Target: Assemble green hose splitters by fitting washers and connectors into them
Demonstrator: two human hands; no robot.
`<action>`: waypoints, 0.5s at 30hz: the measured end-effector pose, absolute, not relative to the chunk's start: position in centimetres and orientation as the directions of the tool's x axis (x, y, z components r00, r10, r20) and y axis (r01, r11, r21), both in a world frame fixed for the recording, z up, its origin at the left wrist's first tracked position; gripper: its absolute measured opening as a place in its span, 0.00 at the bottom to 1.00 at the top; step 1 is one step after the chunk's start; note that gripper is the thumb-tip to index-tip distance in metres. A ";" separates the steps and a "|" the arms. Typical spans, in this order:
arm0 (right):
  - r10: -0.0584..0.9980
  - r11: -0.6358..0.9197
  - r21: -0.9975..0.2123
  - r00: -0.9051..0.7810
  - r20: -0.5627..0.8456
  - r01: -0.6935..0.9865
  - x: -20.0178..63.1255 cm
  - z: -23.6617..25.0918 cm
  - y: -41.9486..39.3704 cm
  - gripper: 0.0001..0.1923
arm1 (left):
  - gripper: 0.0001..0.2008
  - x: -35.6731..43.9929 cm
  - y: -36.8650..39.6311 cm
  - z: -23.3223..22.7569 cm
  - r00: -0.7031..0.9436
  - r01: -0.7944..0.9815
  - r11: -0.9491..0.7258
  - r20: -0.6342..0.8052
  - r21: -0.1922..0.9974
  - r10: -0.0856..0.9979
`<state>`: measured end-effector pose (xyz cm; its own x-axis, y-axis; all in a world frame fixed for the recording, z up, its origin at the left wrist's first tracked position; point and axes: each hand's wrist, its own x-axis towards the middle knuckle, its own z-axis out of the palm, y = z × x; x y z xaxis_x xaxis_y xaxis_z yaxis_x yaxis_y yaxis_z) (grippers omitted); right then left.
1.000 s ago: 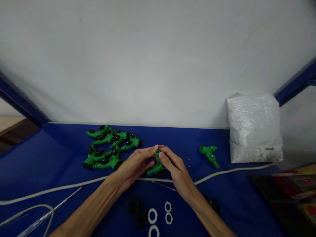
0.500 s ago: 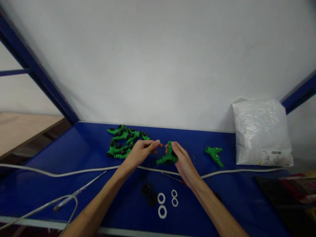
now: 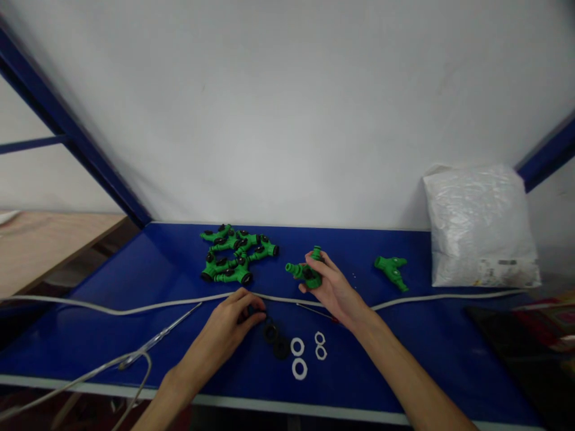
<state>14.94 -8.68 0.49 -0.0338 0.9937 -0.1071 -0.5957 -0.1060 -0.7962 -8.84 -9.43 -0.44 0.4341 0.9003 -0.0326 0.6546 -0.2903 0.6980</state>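
Observation:
My right hand (image 3: 335, 287) is closed around a green Y-shaped hose splitter (image 3: 309, 275) with black parts, held above the table. My left hand (image 3: 236, 317) is down at the blue table, its fingers curled by some small black parts. What sits between those fingertips is too dark to make out. Just right of them lie two black rings (image 3: 275, 339). Beside these are two larger white rings (image 3: 298, 357) and two thinner white rings (image 3: 320, 345). One green splitter without black parts (image 3: 390, 271) rests to the right.
Several green-and-black splitters (image 3: 233, 269) are grouped at the back left. A white cable (image 3: 112, 312) crosses the blue table (image 3: 350, 383). A thin screwdriver (image 3: 321, 312) lies near my right wrist, a clear-wrapped rod (image 3: 164, 335) at left. A white plastic package (image 3: 483, 227) stands against the wall.
My left hand has come down from near the splitter to the black parts on the table. The splitter has turned slightly in my right hand.

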 end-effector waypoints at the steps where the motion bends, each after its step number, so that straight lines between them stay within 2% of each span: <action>1: 0.994 -0.097 -0.795 -0.023 -0.104 -0.599 15.0 0.4 -8.6 0.17 | 0.07 -8.9 -9.3 -0.4 0.426 0.657 -0.276 -0.044 0.702 0.904; 5: 0.994 -0.032 -0.791 0.064 -0.089 -0.611 15.2 0.1 -8.3 0.19 | 0.11 -8.7 -8.1 0.4 0.347 0.577 -0.128 -0.100 0.807 0.933; 9: 0.983 0.051 -0.799 0.174 -0.067 -0.599 15.2 -0.1 -8.0 0.19 | 0.14 -5.9 -5.7 1.9 0.301 0.264 -0.083 0.000 0.961 0.954; 15: 0.978 0.092 -0.785 0.204 -0.046 -0.613 15.0 -0.4 -7.8 0.19 | 0.13 -0.2 -2.1 3.0 0.389 0.023 -0.116 0.098 0.993 0.916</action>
